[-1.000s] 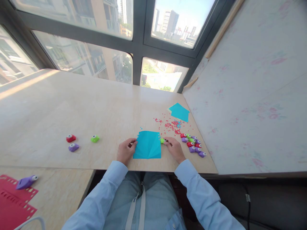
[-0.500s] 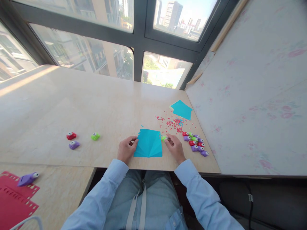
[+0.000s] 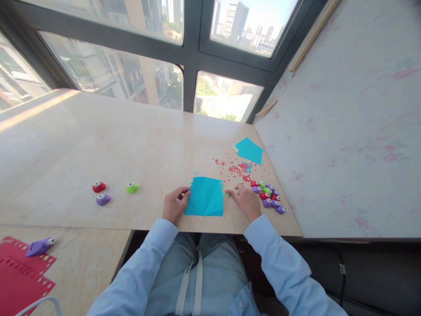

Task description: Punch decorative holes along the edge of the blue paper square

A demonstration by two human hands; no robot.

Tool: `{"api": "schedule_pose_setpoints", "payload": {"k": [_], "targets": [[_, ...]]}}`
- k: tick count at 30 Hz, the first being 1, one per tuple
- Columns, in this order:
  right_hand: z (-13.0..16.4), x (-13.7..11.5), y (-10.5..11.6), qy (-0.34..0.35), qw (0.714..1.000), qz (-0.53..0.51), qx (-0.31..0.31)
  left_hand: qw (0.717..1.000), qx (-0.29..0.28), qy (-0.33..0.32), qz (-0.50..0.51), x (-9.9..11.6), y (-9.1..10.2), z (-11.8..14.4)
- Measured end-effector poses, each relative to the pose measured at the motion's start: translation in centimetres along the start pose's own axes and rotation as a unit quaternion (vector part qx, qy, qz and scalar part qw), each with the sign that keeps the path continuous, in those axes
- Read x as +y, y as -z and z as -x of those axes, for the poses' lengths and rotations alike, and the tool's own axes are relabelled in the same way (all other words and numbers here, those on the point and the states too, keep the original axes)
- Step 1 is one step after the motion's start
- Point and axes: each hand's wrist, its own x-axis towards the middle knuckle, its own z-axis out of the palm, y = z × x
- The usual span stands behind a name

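Observation:
My left hand (image 3: 174, 205) is closed on the left edge of a blue sheet of paper (image 3: 204, 199), which has creases and small punched notches near its upper corners. To the right of the sheet, my right hand (image 3: 246, 201) pinches a small green hole punch (image 3: 227, 193), mostly covered by the fingers. A narrow gap separates the punch from the paper. Beside that hand sits a cluster of red, green and purple punches (image 3: 268, 197) with eye shapes on them.
Red and blue confetti (image 3: 241, 169) lies scattered beyond my right hand, with more blue paper (image 3: 250, 150) behind it. Three punches (image 3: 103, 199) stand at left. Red punched sheets (image 3: 19, 276) and a purple punch (image 3: 40, 247) lie lower left. A patterned wall (image 3: 345, 145) bounds the right side.
My right hand has shifted slightly right and turned, drawing the green hole punch away from the paper's right edge. New notches show near that edge. My left hand stays on the sheet.

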Motion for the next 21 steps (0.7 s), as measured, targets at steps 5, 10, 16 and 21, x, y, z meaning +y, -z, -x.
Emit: {"api": "schedule_pose_setpoints", "payload": {"k": [5, 10, 16, 21], "targets": [[-0.6, 2.0, -0.8, 0.155, 0.975, -0.157, -0.014, 0.999, -0.004, 0.014, 0.041, 0.0, 0.0, 0.1], [-1.4, 3.0, -1.2, 0.228, 0.952, -0.193, -0.063, 1.0, 0.013, -0.003, 0.008, -0.2, -0.2, 0.0], [-1.6, 2.8, -1.6, 0.214, 0.955, -0.202, -0.047, 1.0, 0.025, -0.003, -0.017, -0.1, -0.4, -0.1], [-1.6, 2.5, -2.9, 0.193, 0.95, -0.244, -0.012, 0.999, 0.026, -0.006, -0.033, -0.2, -0.5, -0.1]]}}
